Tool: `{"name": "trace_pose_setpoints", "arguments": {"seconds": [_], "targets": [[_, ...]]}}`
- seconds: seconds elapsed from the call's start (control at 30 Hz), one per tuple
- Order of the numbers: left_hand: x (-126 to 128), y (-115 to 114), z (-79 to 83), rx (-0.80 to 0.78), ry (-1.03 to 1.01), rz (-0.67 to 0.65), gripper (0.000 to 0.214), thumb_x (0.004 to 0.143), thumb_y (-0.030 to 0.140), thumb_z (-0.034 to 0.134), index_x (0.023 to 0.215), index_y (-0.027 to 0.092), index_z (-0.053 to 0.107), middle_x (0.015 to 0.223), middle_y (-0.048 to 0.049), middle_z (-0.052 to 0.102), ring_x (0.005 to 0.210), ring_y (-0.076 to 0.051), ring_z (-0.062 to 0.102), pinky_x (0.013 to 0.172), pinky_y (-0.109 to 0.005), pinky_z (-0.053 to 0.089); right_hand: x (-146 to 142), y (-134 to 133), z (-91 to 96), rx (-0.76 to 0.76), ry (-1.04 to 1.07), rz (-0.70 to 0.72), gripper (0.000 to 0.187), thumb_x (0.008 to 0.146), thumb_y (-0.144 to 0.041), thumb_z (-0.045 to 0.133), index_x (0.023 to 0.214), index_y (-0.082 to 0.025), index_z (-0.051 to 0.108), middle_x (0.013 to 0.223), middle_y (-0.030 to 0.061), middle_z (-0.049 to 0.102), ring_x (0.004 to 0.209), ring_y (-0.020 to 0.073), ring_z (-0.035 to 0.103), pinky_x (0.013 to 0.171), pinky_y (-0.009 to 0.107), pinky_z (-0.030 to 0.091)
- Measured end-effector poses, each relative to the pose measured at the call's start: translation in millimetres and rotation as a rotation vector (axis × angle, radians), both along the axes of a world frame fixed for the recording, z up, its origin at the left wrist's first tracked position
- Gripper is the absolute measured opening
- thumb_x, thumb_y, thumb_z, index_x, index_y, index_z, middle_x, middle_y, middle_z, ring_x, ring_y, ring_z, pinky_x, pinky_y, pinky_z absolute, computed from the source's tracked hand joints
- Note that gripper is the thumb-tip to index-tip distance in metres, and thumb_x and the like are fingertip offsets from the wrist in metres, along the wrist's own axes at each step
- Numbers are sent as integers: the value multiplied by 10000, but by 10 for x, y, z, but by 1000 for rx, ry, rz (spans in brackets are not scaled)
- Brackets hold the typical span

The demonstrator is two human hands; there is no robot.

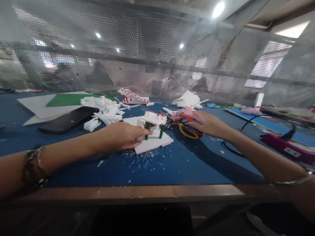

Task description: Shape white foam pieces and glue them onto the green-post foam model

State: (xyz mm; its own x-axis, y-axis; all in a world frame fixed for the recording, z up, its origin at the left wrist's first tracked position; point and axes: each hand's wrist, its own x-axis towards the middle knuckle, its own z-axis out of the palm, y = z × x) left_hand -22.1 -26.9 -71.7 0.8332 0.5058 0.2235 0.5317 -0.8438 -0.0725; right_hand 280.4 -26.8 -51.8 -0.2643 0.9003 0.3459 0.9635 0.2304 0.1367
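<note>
Fingers point(141, 132) of the left hand point(123, 136) close on a green post point(147, 126) of the small foam model point(154, 131), which stands on its white base on the blue mat point(187, 164) just past the wooden table edge point(147, 191); white shavings point(145, 154) lie around it; the right hand point(209, 124) rests with fingers curled over the scissors point(188, 129), though whether it grips them I cannot tell; a pink tool point(287, 146) lies to the right; farther left sit a black case point(67, 119) and torn foam scraps point(104, 109); a perforated metal screen point(157, 65) stands behind.
</note>
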Motion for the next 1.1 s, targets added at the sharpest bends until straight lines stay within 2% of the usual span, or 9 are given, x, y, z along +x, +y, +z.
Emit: {"name": "trace_pose_setpoints", "arguments": {"seconds": [0.07, 0.13, 0.23, 0.33, 0.5, 0.77, 1.1], "targets": [[49, 41, -2, 136, 88, -20, 384, 798, 262, 339, 1122, 181, 528, 767, -93, 628, 597, -166, 525, 511, -253, 334, -64, 34, -13, 1, -13, -26, 321, 771, -417, 402, 939, -168, 517, 944, 84, 587, 854, 210, 536, 686, 301, 401], [71, 76, -8, 197, 115, -23, 386, 804, 260, 337, 1130, 185, 531, 755, -96, 630, 585, -162, 517, 508, -256, 336, -118, 57, -34, 27, -5, -38, 319, 769, -417, 406, 934, -169, 522, 939, 81, 592, 847, 213, 538, 675, 300, 401], [69, 94, -10, 192, 115, -56, 374, 818, 252, 336, 1139, 218, 526, 788, -86, 635, 593, -150, 519, 533, -251, 353, -163, 83, -75, 45, 16, 6, 297, 771, -392, 415, 915, -161, 535, 930, 79, 597, 841, 202, 539, 683, 289, 401], [57, 82, -7, 160, 104, -94, 371, 825, 229, 331, 1141, 209, 524, 862, -96, 638, 655, -165, 542, 579, -261, 367, -171, 100, -106, 63, 17, 41, 324, 773, -392, 417, 984, -173, 529, 972, 76, 592, 870, 203, 534, 707, 295, 405], [34, 83, -30, 161, 98, -55, 361, 829, 240, 329, 1118, 175, 537, 872, -115, 639, 718, -188, 563, 610, -271, 377, -216, 86, -125, 114, -9, -8, 361, 772, -391, 417, 1051, -180, 507, 1051, 85, 574, 921, 229, 523, 705, 322, 419], [12, 93, -37, 227, 116, -60, 350, 826, 227, 348, 1126, 161, 516, 850, -112, 637, 703, -189, 573, 591, -274, 390, -278, 86, -136, 107, -24, -45, 368, 791, -362, 378, 1081, -174, 504, 1030, 98, 580, 918, 245, 532, 688, 350, 438], [-2, 101, -52, 294, 109, -97, 333, 827, 222, 351, 1116, 164, 505, 837, -97, 641, 675, -178, 576, 556, -263, 378, -274, 81, -120, 77, 10, 12, 345, 811, -307, 342, 1083, -201, 526, 1068, 93, 576, 949, 254, 531, 717, 375, 440]]}}
